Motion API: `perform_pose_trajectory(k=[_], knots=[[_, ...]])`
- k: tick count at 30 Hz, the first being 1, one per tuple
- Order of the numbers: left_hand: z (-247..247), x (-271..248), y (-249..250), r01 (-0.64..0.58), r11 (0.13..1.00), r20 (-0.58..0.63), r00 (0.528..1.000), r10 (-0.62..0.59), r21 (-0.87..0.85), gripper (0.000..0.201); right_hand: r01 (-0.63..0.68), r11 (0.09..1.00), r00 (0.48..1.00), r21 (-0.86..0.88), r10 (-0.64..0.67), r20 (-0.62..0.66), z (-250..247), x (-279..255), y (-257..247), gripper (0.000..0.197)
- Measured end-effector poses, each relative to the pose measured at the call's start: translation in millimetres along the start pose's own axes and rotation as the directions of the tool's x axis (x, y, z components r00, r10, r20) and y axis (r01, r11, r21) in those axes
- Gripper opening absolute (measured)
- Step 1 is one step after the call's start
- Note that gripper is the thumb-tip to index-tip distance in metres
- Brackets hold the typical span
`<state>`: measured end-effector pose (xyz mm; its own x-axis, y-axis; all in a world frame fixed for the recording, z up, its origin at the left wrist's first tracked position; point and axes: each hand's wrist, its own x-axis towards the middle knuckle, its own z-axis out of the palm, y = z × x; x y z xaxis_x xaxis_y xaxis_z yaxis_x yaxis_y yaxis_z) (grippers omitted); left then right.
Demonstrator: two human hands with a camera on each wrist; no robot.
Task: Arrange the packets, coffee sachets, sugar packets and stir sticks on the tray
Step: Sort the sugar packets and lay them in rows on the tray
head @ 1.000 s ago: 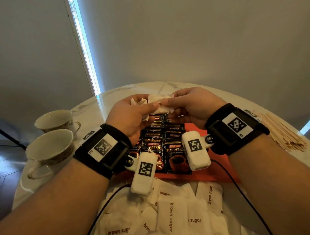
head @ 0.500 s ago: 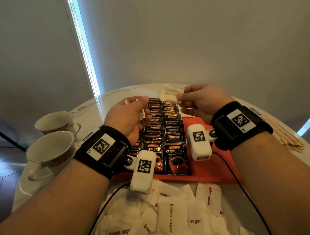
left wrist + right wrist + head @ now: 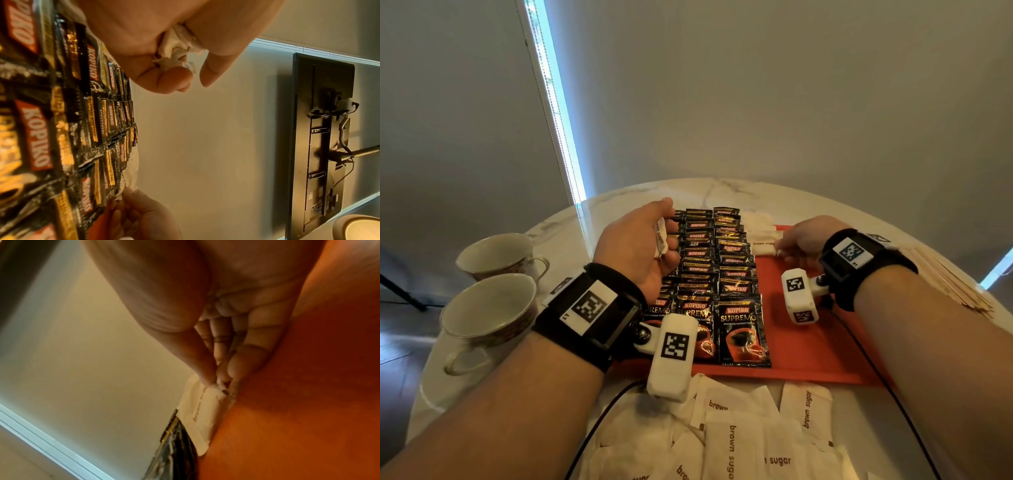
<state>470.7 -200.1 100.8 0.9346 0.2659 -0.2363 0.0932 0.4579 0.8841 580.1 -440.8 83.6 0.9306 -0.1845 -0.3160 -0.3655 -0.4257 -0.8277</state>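
Leftmost, two teacups stand on the marble table, one behind the other, well apart from the tray; next comes the left hand, raised over the left edge of the coffee sachets, its fingers curled round a small bundle of brown sugar packets; the left wrist view shows the crumpled white paper bunched between thumb and fingers, so the hand is clenched on those packets; beneath and beside it the black Kopiko coffee sachets lie in overlapping rows running from the near edge of the orange tray to its far edge, covering the tray's left part; just right of the far sachets a short stack of white sugar packets sits on the tray, and the nearest of them, marked brown sugar, is pinched at its right edge by the right hand; the right wrist view shows thumb and fingertips closed on that packet's corner, the packet lying flat on the orange surface and touching the sachets; on the table in front of the tray, loose brown sugar packets lie in an untidy heap; rightmost, wooden stir sticks lie fanned on the table, off the tray.
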Motion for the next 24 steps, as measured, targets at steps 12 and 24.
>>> perform_pose_trajectory(k=[12, 24], knots=[[0, -1, 2, 0.007, 1.000, 0.000, 1.000, -0.007, -0.011, 0.017, 0.052, 0.998, 0.998, 0.040, -0.051, -0.023, -4, -2, -10, 0.007], [4, -14, 0, 0.013, 0.997, 0.117, 0.993, -0.005, -0.070, 0.014, -0.023, 0.992, 0.983, 0.124, 0.000, 0.181, 4, -17, -6, 0.009]])
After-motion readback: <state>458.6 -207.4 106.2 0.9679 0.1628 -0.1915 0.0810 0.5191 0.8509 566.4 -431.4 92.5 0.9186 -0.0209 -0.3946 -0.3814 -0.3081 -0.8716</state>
